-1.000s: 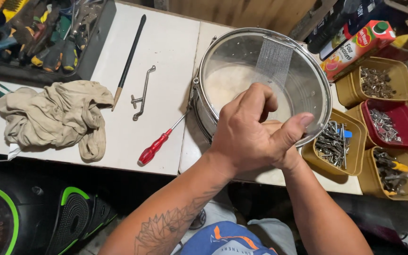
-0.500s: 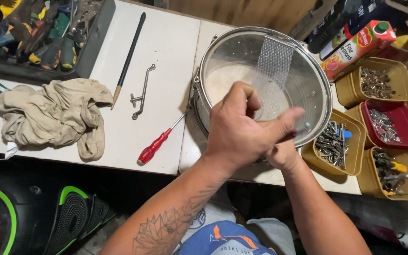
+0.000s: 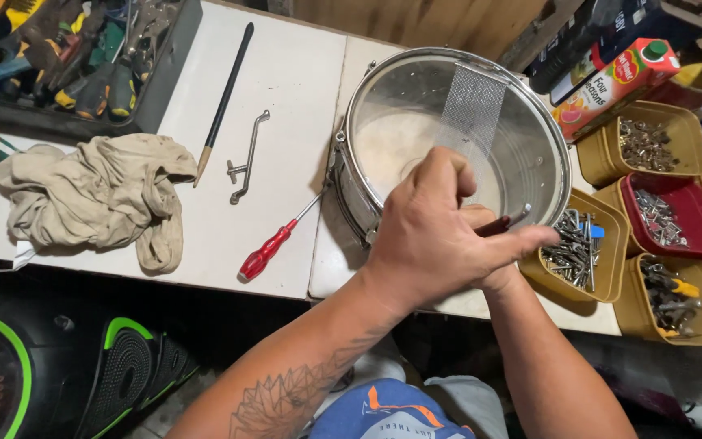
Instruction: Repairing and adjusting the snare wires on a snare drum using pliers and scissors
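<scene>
A metal snare drum (image 3: 530, 138) lies on the white table (image 3: 294, 89) with its open side up and a strip of snare wires (image 3: 469, 110) across the skin. My left hand (image 3: 436, 240) covers the drum's near rim, fingers curled and thumb stretched right. Whether it grips anything is hidden. My right hand (image 3: 497, 280) sits mostly under it, closed around a dark-handled tool (image 3: 507, 222) whose metal end pokes out toward the rim.
A red-handled screwdriver (image 3: 266, 254) lies left of the drum, with a bent metal rod (image 3: 247, 158), a long black tool (image 3: 223, 102) and a beige rag (image 3: 99, 195). A tool tray (image 3: 83, 57) is at the back left. Bins of screws (image 3: 582, 248) and a juice carton (image 3: 611, 81) stand right.
My left hand has curled its fingers tighter over the rim and stretched its thumb right. The end of the dark-handled tool now shows beside it. The drum has not moved.
</scene>
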